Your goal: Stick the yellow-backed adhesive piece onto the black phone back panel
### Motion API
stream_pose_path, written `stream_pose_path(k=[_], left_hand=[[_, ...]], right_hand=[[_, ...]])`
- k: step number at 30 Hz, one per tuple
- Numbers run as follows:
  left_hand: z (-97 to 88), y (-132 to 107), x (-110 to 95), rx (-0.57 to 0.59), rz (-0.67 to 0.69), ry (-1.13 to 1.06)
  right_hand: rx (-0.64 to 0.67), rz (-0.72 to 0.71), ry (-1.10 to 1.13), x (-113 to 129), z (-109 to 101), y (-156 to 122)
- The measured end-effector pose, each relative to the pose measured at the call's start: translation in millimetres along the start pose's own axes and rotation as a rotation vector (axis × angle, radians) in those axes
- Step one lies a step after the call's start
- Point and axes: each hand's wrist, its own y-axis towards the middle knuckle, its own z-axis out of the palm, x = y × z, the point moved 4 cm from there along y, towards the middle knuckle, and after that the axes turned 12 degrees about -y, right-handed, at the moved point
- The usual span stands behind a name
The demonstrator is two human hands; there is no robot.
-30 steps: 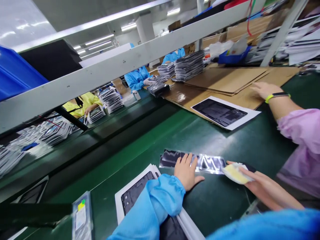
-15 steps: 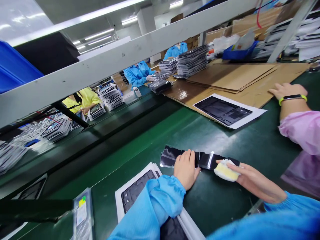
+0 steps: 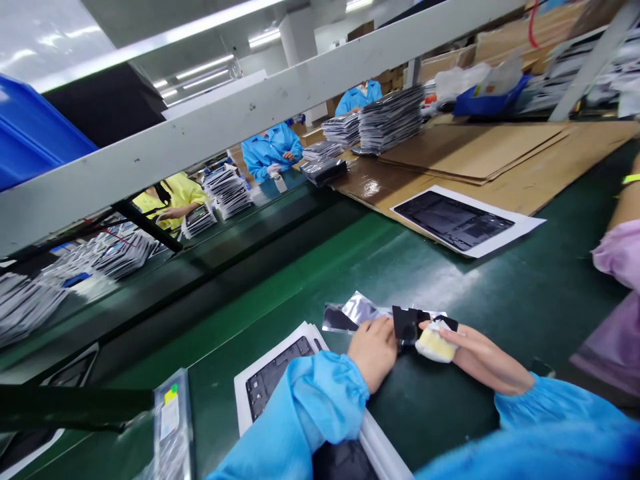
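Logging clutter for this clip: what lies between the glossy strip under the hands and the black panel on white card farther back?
Only bare green belt separates the glossy strip from the black panel, head view.

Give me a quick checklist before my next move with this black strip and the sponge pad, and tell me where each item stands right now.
1. Left hand pinning the glossy black strip to the green belt: ok, the hand rests on it.
2. Right hand gripping the yellow sponge pad: ok, fingers are closed over it.
3. Pad in contact with the strip: ok, it sits at the strip's right end.
4. Strip lying flat: not ok, its right end looks folded or lifted.
5. Strip surface clean: cannot tell, glare hides it.
6. White tray with black panel clear of the hands: not ok, the left sleeve lies across it.
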Motion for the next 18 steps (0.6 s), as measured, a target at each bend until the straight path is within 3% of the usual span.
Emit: stream_pose_path(k=[3, 7, 11, 18], left_hand=[[-26.4, -7, 15, -0.023, -0.082, -0.007], [-57.6, -9, 18, -0.143, -0.230, -0.298], [-57.2, -6, 10, -0.103, -0.318, -0.473], [-45.3, -6, 15, -0.022, -0.344, -0.478]], right_hand=[[0.033, 0.022, -0.062, 3, -5, -3], [0.058, 0.022, -0.134, 7, -5, -3], [0.069, 0.016, -0.188, 12, -2, -3], [0.072, 0.010, -0.264, 9, -3, -2]])
